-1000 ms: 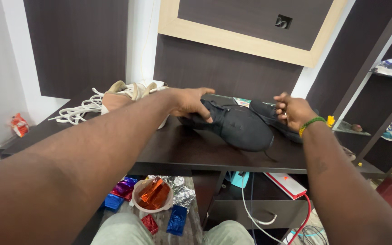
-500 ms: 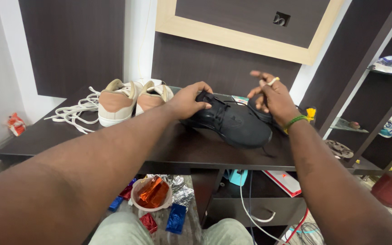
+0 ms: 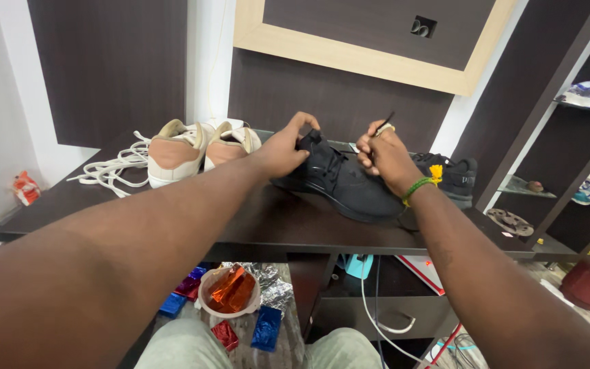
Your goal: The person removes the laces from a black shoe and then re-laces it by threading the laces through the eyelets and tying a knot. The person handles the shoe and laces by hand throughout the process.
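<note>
Two hands work a black lace on a black shoe at the front of a dark surface.

Nearest, below the surface (image 3: 172, 229), a small bowl of orange wrappers (image 3: 229, 292) sits among foil pieces. On top, the left hand (image 3: 285, 147) is clamped on the black shoe (image 3: 339, 181) at its collar, while the right hand (image 3: 385, 158) is pinched together on the lace tip (image 3: 384, 123) raised just above it. A slack pinch could likely let the tip slide free, and a hard pull might drag the shoe off the front edge. Farther left stand two beige sneakers (image 3: 199, 147) beside loose white laces (image 3: 107, 169); a second black shoe (image 3: 453, 176) lies behind the right wrist.
</note>
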